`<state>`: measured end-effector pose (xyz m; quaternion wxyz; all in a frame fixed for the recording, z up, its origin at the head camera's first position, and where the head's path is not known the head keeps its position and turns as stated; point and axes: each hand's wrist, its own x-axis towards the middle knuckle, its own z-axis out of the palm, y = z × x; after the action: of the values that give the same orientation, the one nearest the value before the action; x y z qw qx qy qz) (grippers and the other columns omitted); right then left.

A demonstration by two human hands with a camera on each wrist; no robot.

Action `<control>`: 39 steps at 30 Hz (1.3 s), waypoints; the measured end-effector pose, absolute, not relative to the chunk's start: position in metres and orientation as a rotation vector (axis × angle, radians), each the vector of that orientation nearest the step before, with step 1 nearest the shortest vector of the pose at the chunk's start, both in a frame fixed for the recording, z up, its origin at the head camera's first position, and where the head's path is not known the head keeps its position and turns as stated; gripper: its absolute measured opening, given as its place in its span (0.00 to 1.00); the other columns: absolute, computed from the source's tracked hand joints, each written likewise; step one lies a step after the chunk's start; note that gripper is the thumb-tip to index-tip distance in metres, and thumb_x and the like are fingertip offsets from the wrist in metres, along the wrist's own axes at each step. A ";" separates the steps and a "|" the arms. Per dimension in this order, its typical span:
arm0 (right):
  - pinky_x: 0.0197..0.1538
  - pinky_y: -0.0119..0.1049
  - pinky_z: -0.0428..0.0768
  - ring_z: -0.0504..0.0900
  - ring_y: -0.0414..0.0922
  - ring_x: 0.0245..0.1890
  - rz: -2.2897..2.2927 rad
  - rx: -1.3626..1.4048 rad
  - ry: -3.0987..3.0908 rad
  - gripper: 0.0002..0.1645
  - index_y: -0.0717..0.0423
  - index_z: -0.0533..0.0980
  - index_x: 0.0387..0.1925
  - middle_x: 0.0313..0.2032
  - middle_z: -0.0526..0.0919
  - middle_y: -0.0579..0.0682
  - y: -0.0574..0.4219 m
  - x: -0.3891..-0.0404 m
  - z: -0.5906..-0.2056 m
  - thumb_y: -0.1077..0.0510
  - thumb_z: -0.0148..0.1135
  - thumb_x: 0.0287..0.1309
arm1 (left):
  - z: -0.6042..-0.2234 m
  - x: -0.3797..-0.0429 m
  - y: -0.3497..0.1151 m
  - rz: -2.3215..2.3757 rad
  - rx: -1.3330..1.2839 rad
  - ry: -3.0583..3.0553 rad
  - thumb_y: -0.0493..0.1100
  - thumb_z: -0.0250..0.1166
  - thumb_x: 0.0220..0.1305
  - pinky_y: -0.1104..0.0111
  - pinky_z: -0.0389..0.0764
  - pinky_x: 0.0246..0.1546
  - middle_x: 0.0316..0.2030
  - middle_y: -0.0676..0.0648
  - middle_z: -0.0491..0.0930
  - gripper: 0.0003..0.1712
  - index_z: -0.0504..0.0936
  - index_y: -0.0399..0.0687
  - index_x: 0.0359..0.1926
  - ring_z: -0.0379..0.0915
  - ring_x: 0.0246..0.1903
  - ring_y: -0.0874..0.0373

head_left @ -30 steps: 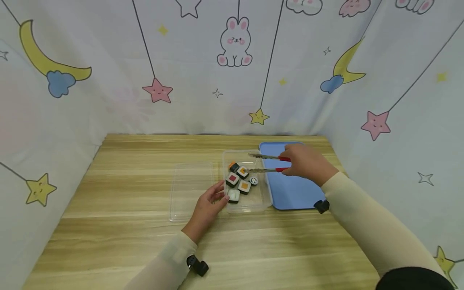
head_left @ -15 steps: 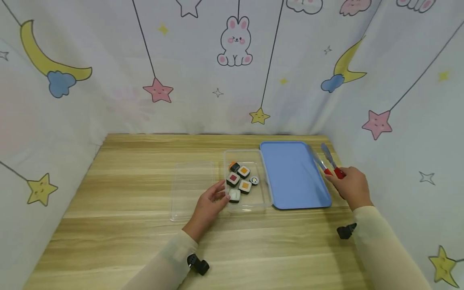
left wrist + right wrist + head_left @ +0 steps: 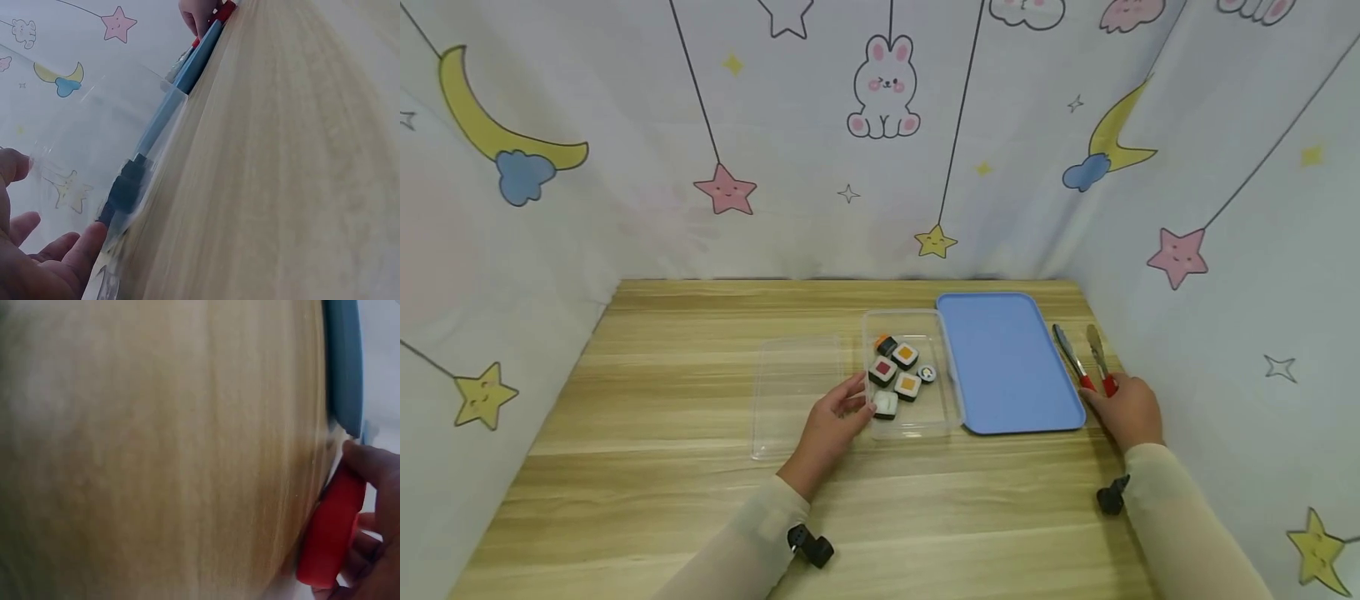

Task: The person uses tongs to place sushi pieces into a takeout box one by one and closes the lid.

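Observation:
My left hand [image 3: 831, 429] rests its fingertips against the left side of a clear plastic container [image 3: 951, 400]. In the left wrist view its fingers [image 3: 84, 253] are relaxed and spread along the see-through wall. Several sushi pieces sit inside the container, among them a roll with a red centre [image 3: 882, 371] and another with an orange centre [image 3: 907, 385]. At the right, my right hand [image 3: 1131, 412] holds metal tongs [image 3: 1072, 354] by their red handles [image 3: 331, 528]. The tongs lie low beside the blue tray, tips spread and pointing away, with nothing between them.
A blue tray [image 3: 1011, 362] lies right of the container, against its side. To the left, a clear lid [image 3: 793, 400] lies flat on the wooden table [image 3: 662, 375]. A patterned curtain [image 3: 805, 233] hangs behind the table and along both sides.
My right hand has carried the tongs from above the container to the right of the tray and lowered them there. The left hand and the sushi have stayed in place.

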<state>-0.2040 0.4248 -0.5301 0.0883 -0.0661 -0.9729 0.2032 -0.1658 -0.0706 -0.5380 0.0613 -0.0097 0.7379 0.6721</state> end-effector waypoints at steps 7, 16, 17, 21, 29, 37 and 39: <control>0.34 0.53 0.75 0.76 0.61 0.31 0.598 -0.218 -2.926 0.40 0.73 0.76 0.44 0.30 0.77 0.65 0.427 -0.206 -0.533 0.36 0.70 0.63 | -0.527 -0.164 -0.094 2.173 0.039 2.215 0.36 0.68 0.70 0.53 0.76 0.64 0.70 0.38 0.72 0.35 0.69 0.46 0.76 0.71 0.68 0.44; 0.59 0.67 0.69 0.65 0.73 0.61 0.797 -0.165 -2.732 0.44 0.70 0.62 0.74 0.63 0.68 0.74 0.350 -0.193 -0.474 0.43 0.60 0.72 | -0.509 -0.162 -0.166 1.761 -0.224 2.634 0.49 0.69 0.69 0.43 0.61 0.72 0.78 0.38 0.59 0.43 0.62 0.54 0.80 0.54 0.76 0.38; 0.58 0.65 0.71 0.68 0.70 0.60 0.856 -0.096 -2.708 0.42 0.68 0.62 0.74 0.63 0.69 0.72 0.329 -0.192 -0.465 0.46 0.62 0.72 | -0.508 -0.163 -0.171 1.707 -0.259 2.649 0.50 0.69 0.69 0.41 0.60 0.72 0.78 0.38 0.57 0.44 0.61 0.54 0.81 0.52 0.76 0.37; 0.56 0.57 0.79 0.78 0.61 0.56 1.172 0.251 -2.683 0.39 0.62 0.64 0.75 0.62 0.76 0.64 0.236 -0.184 -0.443 0.54 0.67 0.69 | -0.511 -0.166 -0.180 1.573 -0.306 2.663 0.54 0.67 0.70 0.40 0.59 0.72 0.79 0.34 0.52 0.47 0.56 0.50 0.82 0.49 0.77 0.34; 0.70 0.55 0.71 0.68 0.58 0.73 2.001 0.555 -2.895 0.48 0.48 0.53 0.82 0.76 0.64 0.59 0.072 -0.155 -0.452 0.45 0.66 0.70 | -0.515 -0.167 -0.180 1.482 -0.330 2.699 0.54 0.67 0.69 0.40 0.58 0.72 0.78 0.32 0.55 0.48 0.57 0.45 0.81 0.50 0.77 0.34; 0.74 0.65 0.57 0.47 0.62 0.80 1.708 0.302 -3.095 0.59 0.56 0.44 0.83 0.81 0.48 0.63 0.011 -0.163 -0.493 0.40 0.66 0.66 | -0.518 -0.166 -0.178 1.446 -0.331 2.715 0.54 0.67 0.68 0.40 0.62 0.71 0.77 0.33 0.59 0.47 0.60 0.45 0.80 0.55 0.75 0.34; 0.74 0.66 0.55 0.42 0.65 0.80 1.669 0.232 -3.092 0.62 0.58 0.40 0.83 0.80 0.45 0.68 0.005 -0.165 -0.500 0.41 0.67 0.65 | -0.519 -0.164 -0.178 1.439 -0.331 2.718 0.54 0.68 0.68 0.41 0.63 0.71 0.76 0.33 0.60 0.46 0.60 0.44 0.80 0.56 0.75 0.34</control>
<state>-0.1647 0.0052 -0.5000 -0.1889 0.0647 -0.8623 0.4654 -0.1643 -0.1776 -0.5190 0.0242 -0.1071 0.8784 0.4652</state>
